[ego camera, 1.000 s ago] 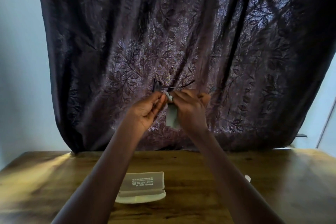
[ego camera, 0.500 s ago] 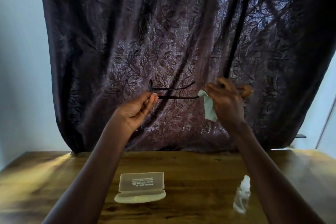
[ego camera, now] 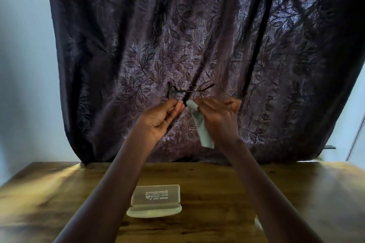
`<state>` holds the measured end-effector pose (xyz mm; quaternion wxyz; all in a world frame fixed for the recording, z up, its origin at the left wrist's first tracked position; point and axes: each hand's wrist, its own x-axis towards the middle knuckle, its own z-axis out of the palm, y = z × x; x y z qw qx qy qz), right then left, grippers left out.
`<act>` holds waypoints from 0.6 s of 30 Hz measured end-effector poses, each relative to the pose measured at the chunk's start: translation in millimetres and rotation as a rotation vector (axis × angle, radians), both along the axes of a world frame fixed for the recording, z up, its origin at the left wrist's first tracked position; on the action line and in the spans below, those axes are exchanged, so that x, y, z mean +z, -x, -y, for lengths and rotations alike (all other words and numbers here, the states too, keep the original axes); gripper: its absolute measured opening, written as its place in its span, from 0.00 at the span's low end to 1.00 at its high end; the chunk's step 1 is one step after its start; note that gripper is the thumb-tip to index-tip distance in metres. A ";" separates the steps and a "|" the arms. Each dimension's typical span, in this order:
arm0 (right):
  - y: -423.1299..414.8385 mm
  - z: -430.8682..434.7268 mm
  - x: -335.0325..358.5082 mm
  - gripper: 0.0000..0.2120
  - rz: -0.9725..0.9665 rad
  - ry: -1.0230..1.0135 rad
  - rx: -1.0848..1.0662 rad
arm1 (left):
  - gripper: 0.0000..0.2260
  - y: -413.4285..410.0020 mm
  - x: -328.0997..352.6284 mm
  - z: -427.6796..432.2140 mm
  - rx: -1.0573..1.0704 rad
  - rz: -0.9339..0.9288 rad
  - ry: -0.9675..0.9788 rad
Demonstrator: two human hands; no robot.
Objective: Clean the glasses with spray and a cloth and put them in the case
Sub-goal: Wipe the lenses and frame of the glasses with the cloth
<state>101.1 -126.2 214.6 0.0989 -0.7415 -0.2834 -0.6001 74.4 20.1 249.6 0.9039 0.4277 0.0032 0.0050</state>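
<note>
I hold thin dark-framed glasses [ego camera: 177, 91] up in front of the curtain. My left hand [ego camera: 160, 118] pinches them near the front of the frame. My right hand [ego camera: 219, 118] grips a pale grey cloth [ego camera: 201, 126], pressed around one temple arm close to my left fingers; the cloth's tail hangs down. The other temple arm sticks out to the right above my hands. An open pale case [ego camera: 156, 201] lies on the wooden table [ego camera: 217, 183] below. Only a sliver of the spray bottle [ego camera: 257, 223] shows behind my right forearm.
A dark leaf-patterned curtain [ego camera: 197, 45] hangs behind the table's far edge. Pale walls flank it on both sides. A small dark bracket [ego camera: 329, 147] sticks out at the right.
My right hand with the cloth slid out along the temple arm to the right, then came back left to meet my left hand. The spray bottle is now mostly hidden by my right forearm.
</note>
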 end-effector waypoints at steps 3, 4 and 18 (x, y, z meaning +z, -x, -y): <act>-9.4 23.2 -4.7 0.07 -0.173 -0.026 0.005 | 0.08 1.9 -1.5 -8.2 0.003 -0.015 0.007; -12.0 30.5 -5.9 0.07 -0.235 -0.026 0.014 | 0.07 2.1 -1.9 -10.3 0.005 -0.019 0.005; -9.1 55.2 1.8 0.11 -0.130 -0.392 0.117 | 0.05 4.1 -15.5 -26.0 0.049 -0.013 -0.096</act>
